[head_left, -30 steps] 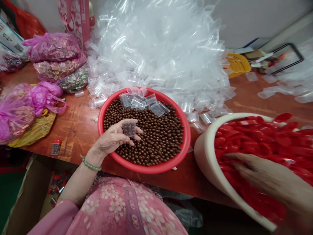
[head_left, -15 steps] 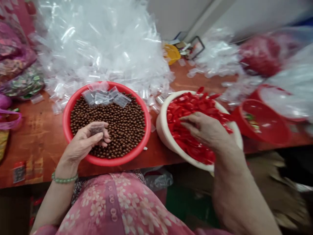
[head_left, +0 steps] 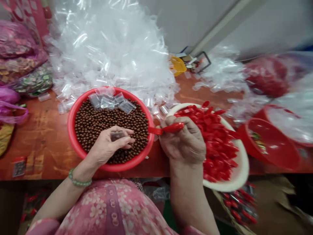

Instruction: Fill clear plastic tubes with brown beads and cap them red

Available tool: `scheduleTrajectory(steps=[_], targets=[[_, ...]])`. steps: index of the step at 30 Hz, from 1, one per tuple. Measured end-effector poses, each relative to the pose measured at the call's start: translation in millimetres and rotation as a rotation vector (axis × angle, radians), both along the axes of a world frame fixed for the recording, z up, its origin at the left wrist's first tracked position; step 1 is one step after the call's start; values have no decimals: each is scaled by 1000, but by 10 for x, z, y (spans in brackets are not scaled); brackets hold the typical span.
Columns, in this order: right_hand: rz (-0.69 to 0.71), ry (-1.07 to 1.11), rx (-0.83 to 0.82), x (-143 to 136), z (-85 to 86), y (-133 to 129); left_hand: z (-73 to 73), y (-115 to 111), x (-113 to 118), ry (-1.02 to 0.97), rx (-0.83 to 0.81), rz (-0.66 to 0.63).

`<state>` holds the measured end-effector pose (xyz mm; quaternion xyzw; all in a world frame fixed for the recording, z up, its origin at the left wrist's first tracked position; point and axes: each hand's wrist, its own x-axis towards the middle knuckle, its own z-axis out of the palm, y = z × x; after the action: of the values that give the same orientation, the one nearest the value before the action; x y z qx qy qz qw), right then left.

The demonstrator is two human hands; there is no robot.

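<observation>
Over the red basin (head_left: 70, 130) of small brown balls, my left hand (head_left: 110, 143) is closed round a small clear box (head_left: 117, 135) with dark contents. Several clear boxes (head_left: 127, 106) lie on the balls at the basin's back. My right hand (head_left: 183, 140) pinches a red plastic piece (head_left: 173, 127), whose flat end points left over the basin's right rim. Behind that hand stands a cream tub (head_left: 242, 166) filled with similar red pieces (head_left: 217, 147).
A big heap of clear boxes (head_left: 110, 49) rises behind the basin. Filled bags (head_left: 22, 62) sit at the left, red bowls (head_left: 274, 143) at the right. One red-topped box (head_left: 19, 168) lies near the table's (head_left: 49, 143) front edge.
My right hand has come left out of the cream tub with a red piece in its fingers. My left hand, still round the clear box, has moved right over the balls. The view has shifted slightly.
</observation>
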<state>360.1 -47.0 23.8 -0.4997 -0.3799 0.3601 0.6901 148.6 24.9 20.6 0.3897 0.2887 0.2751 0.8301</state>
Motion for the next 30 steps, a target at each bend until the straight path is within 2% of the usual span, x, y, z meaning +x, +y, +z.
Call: scheduleTrajectory(steps=[2, 4, 8, 12, 16, 20, 24, 27, 30], targets=[[141, 113, -23, -251, -60, 137, -11, -16, 50, -45, -38, 59], [221, 138, -56, -430, -111, 226, -44, -14, 56, -77, -61, 118], [265, 61, -15, -599, -139, 274, -130, 19, 1, -92, -55, 211], [236, -6, 9, -705, -123, 270, -159, 43, -41, -102, 20, 270], [80, -89, -105, -788, -145, 260, -117, 35, -64, -43, 130, 323], [-35, -444, -111, -820, -120, 211, -70, 14, -82, 51, 207, 336], [-14, -793, -31, -818, -51, 170, -63, -12, -88, 100, 218, 344], [35, -841, -27, -801, -59, 156, -69, -30, -90, 139, 243, 344], [39, -733, -75, -782, -126, 154, -78, -40, -91, 87, 215, 319]])
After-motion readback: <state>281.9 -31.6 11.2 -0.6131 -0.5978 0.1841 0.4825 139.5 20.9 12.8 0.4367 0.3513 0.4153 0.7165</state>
